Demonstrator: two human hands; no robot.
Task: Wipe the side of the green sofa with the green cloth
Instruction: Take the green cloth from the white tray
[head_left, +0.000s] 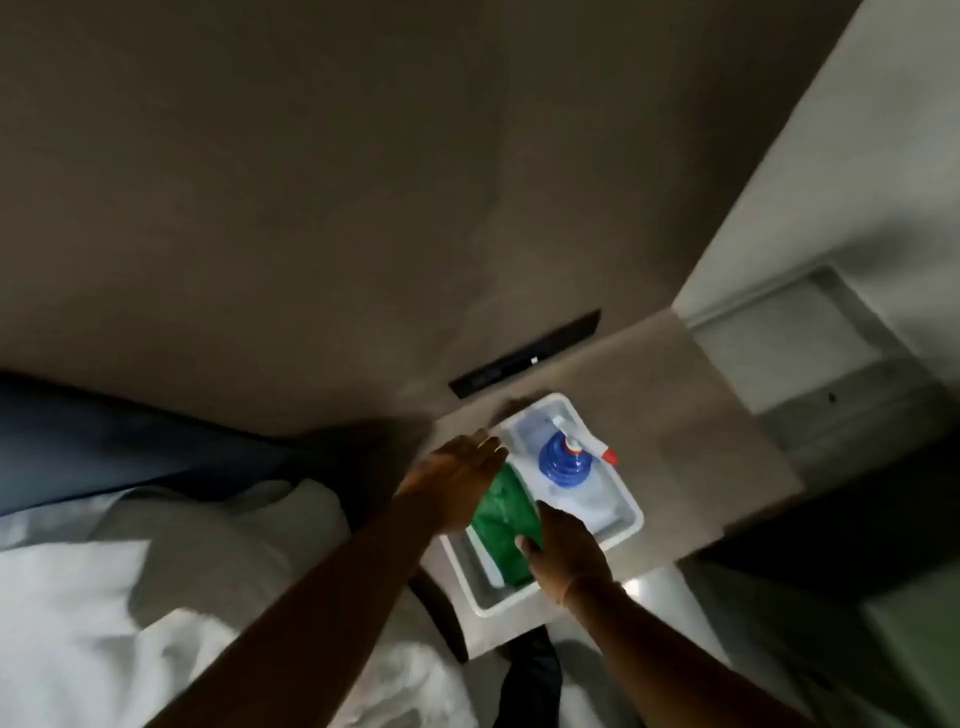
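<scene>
- Down on the small beige bench (675, 441) next to the bed (104, 597), a white plastic tub (626, 525) sits with your cleaning stuff in it.
- Your green cloth (501, 525) is inside the tub, on the side nearer the bed, bunched up and partly sticking out above the rim.
- Right hand (563, 551): your grip is closed on the near end of the green cloth, thumb on top of it, other fingers tucked under where I can't see them.
- Left hand (457, 478): flat and released, fingers stretched out over the far end of the cloth and the tub's edge, not holding anything. Can't tell if it's touching the cloth, it's pretty blurry.
- A blue spray bottle (563, 457) with a white trigger and a red nozzle tip stands in the other half of the tub, just beside the cloth.
- A dark flat strip (524, 353) lies at the far edge of the bench, near the wall.
- Lighting's dim overall, and the sofa isn't something I can pick out for sure.
</scene>
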